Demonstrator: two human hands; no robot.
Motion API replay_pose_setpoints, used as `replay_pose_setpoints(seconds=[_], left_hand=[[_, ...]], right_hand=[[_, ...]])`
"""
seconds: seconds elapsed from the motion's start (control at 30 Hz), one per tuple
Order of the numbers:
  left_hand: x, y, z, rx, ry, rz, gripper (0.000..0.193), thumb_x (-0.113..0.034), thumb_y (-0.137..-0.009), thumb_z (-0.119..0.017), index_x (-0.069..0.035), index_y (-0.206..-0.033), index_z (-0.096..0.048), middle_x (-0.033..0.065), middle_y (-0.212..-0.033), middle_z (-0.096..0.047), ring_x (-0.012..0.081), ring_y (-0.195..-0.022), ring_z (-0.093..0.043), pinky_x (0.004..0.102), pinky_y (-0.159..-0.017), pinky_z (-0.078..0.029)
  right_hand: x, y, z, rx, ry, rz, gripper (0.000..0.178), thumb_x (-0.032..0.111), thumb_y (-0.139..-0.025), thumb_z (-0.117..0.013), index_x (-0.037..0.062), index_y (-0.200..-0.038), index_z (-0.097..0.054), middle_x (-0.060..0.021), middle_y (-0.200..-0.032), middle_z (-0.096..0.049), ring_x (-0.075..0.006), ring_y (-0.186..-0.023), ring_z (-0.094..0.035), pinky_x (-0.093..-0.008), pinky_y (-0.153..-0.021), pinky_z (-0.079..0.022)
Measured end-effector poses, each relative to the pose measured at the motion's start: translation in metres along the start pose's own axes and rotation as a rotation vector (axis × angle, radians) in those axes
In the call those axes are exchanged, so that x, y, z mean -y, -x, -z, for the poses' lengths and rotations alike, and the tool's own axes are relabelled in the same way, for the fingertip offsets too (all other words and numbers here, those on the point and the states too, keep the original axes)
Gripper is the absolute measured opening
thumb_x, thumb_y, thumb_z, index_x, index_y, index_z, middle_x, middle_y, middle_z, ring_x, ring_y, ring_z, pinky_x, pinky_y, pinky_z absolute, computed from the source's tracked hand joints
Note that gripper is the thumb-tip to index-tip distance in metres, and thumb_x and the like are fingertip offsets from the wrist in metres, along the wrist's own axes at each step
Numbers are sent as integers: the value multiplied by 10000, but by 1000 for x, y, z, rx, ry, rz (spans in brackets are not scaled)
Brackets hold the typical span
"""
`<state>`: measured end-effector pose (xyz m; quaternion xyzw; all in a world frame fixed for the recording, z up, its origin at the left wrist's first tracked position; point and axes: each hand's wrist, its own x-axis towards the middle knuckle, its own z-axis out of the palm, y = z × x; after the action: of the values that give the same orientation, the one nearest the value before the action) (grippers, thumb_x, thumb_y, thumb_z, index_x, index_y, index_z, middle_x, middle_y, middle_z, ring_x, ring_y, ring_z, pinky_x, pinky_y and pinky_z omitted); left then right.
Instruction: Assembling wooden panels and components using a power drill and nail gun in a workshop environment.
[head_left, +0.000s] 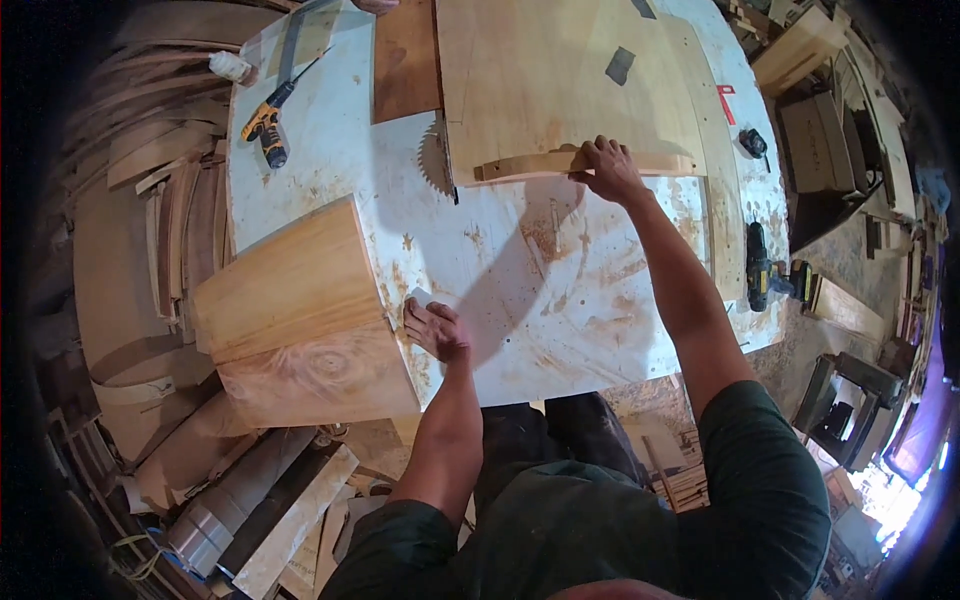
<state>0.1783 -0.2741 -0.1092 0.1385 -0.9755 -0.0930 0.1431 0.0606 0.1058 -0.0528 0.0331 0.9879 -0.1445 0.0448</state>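
Observation:
My right hand [612, 168] is closed on a narrow, slightly curved wooden strip [530, 163] along the near edge of a large plywood panel [540, 80]. Nearer to me on the left, my left hand [437, 328] has its fingers curled round a small pale flat piece [421, 297]; its exact kind is unclear. That hand is beside the right edge of a light wooden board [300, 290], which has a knotty grain pattern at its near end. Both hands are over a white worktable [510, 280] smeared with brown stains.
A toothed saw blade [434, 160] lies at the panel's left edge. A yellow-black drill [266, 127] and white bottle [232, 66] are at far left. On the right are a tape measure [753, 143], a red tool [726, 104] and another drill [760, 268]. Stacked timber surrounds the table.

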Motion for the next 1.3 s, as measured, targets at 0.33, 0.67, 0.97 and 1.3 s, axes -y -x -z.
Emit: replay_pose_setpoints(seconds=[0.33,0.67,0.97,1.3], left_hand=[[0,0,5,52,-20,17,385,-164,-869,-481,-66,-1237,-426,141,-1232,-454,325,-1129,-438,448,-952,-325],[26,10,-18,11,235,-54,355,-54,-842,-447,5,-1189,-491,183,-1251,-469,336,-1204,-409,465,-992,-317],[15,5,-3,64,567,29,417,-80,-846,-494,51,-1241,-453,215,-1282,-412,352,-1175,-416,438,-938,-392],[20,91,72,549,860,-734,827,-512,-731,-657,18,-1311,-400,237,-1300,-442,416,-1240,-398,512,-1064,-284]], right_hand=[[38,124,-16,19,-61,-32,484,330,-711,-743,76,-1075,-550,-135,-1010,-505,-322,-996,-495,-443,-876,-387],[60,191,-15,45,-119,-49,460,276,-687,-757,67,-1038,-545,-126,-977,-519,-314,-963,-511,-437,-873,-395],[79,248,-20,66,-135,-74,447,276,-690,-758,76,-1034,-554,-124,-967,-512,-314,-972,-506,-437,-885,-393],[106,372,-36,176,-157,-99,502,291,-686,-740,116,-1113,-541,-124,-974,-505,-325,-980,-496,-454,-885,-393]])
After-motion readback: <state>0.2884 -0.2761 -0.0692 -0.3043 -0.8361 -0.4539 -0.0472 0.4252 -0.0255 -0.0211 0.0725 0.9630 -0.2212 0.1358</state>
